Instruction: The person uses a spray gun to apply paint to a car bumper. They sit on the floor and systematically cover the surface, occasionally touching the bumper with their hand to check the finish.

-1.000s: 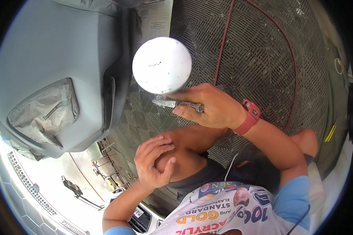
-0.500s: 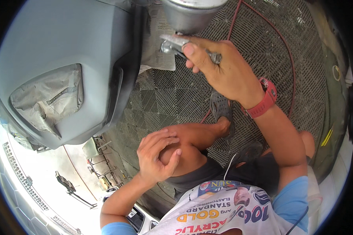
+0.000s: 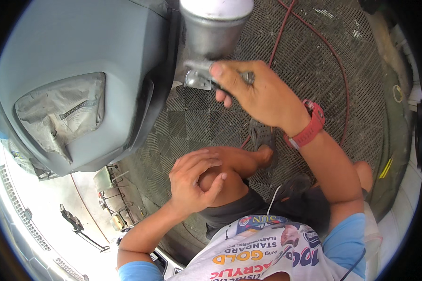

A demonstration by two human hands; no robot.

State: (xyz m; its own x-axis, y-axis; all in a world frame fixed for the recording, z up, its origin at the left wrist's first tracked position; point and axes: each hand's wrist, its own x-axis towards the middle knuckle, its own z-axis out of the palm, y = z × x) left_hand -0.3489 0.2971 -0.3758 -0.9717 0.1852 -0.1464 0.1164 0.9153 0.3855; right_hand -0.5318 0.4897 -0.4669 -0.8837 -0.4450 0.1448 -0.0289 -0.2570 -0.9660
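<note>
Ribbed mat (image 3: 187,136) underfoot, red hose (image 3: 275,46) lying across it. Grey bumper (image 3: 79,42) at left; paper (image 3: 35,114) covers its opening, so masking looks done there. Right hand (image 3: 263,96) wrapped round spray gun (image 3: 199,80), near the bumper, cup (image 3: 212,37) uppermost. Left hand (image 3: 190,180) empty, fingers loosely spread on knee (image 3: 211,182). Visible face mostly even grey; coating left: cannot tell.

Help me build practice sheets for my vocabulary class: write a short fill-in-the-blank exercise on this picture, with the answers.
1. The right hand grips a spray gun whose cup has a ____ lid.
2. The left hand rests on the person's bent ____.
3. The strap of the watch is ____.

Missing words: white; knee; red.
</note>
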